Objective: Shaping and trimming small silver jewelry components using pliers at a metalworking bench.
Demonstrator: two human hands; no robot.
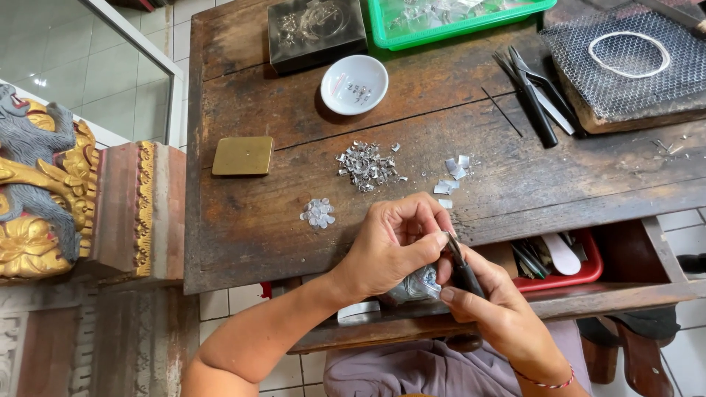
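- Worn dark wooden tabletop [294, 220] fills the view, with pale floor tiles around it and a carved, gilded ornament [37, 191] at the left edge.
- Both hands meet just off the tabletop's near edge, above a pulled-out drawer [625, 272].
- Left hand [390, 246] has its fingers curled in, thumb and forefinger pinched on something small at the tool's tip; the piece itself is too hidden to make out.
- Right hand [493, 309] is wrapped around the dark handles of small shears [460, 265], whose short metal blades point up toward the left fingertips. A red and white cord sits on this wrist.
- Beneath the hands a crumpled silvery sheet [415, 287] shows, shiny and creased.
- On the tabletop near the hands: a heap of jagged silver scraps [365, 166], a few larger squarish cuttings [452, 175] to its right, and a small cluster of round silver discs [318, 213] to its left.
- Farther back: a flat brass block [243, 155], a white bowl [355, 84] holding tiny bits, a green tray [456, 22], black tweezers and pliers [537, 95], and a wire mesh pad [632, 62] carrying a white ring.
- A red tray [585, 268] of tools lies in the drawer.
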